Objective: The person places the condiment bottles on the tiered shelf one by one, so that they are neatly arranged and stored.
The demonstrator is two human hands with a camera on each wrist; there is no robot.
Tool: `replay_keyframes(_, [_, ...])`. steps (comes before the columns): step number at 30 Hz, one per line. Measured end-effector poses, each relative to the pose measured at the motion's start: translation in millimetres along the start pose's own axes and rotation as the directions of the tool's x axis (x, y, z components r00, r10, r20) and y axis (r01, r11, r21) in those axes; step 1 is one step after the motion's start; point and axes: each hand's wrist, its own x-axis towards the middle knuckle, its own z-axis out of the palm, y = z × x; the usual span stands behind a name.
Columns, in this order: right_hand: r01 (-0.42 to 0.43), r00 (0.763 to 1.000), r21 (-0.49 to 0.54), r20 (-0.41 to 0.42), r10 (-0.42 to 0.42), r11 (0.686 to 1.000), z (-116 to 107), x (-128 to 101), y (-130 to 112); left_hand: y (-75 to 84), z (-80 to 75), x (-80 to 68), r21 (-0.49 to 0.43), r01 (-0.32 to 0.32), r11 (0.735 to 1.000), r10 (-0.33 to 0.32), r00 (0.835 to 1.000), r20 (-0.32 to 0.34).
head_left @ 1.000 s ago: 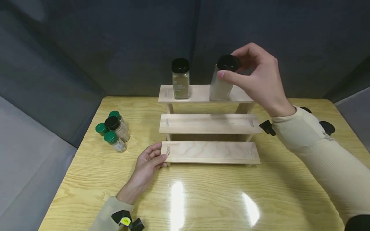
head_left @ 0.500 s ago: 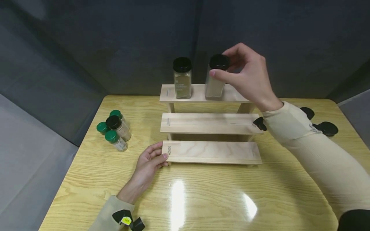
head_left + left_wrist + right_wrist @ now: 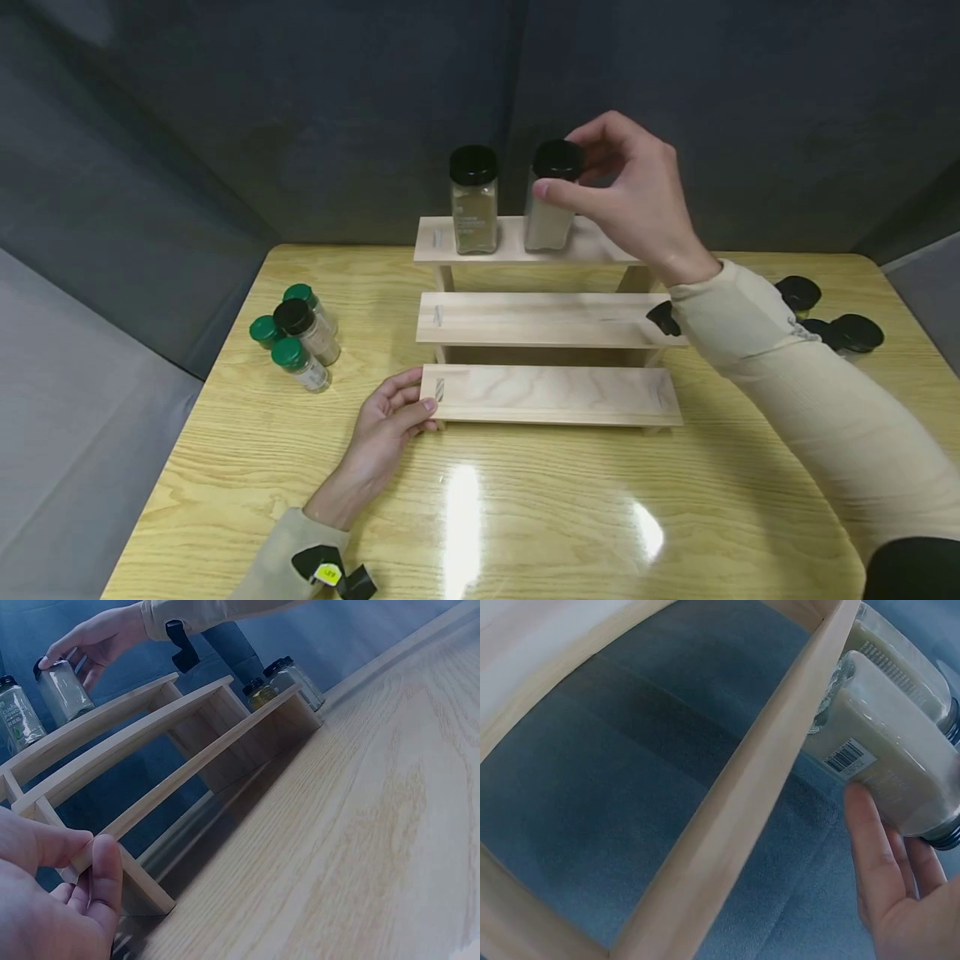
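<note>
A three-tier wooden rack point(image 3: 547, 321) stands mid-table. On its top shelf is a black-lidded jar of greenish-brown spice point(image 3: 474, 218). Just right of it is a black-lidded jar of pale powder point(image 3: 546, 227), its base at the shelf surface. My right hand point(image 3: 561, 164) grips this jar by the lid from above. In the right wrist view the pale jar point(image 3: 892, 757) lies against my fingers point(image 3: 870, 825) above the shelf edge point(image 3: 765, 795). My left hand point(image 3: 416, 393) holds the left end of the bottom shelf, thumb on the front edge, and it appears as my left hand point(image 3: 82, 885) in the left wrist view.
A cluster of small jars point(image 3: 296, 337), most green-lidded and one black-lidded, stands on the yellow wooden table point(image 3: 525, 517) left of the rack. More black-lidded jars point(image 3: 832, 321) sit behind my right sleeve at the right. Dark grey curtains close off the back.
My right hand has carried the pale jar leftward along the top shelf, from tilted to nearly upright, close beside the other jar. My left hand has stayed put.
</note>
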Motion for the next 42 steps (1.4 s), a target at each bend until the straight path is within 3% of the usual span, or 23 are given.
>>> replay_keyframes(24, [-0.028,1.000,-0.018,0.002,0.028,0.999,3.1,-2.1,2.7,0.4,2.3,-1.5,-0.007,0.009,1.000,-0.009,1.000,-0.002])
replay_keyframes(42, [-0.099,0.993,-0.038,0.053,0.101,0.994,-5.5,-9.5,3.9,0.0,2.3,2.1,-0.008,0.014,1.000,-0.014,1.000,0.008])
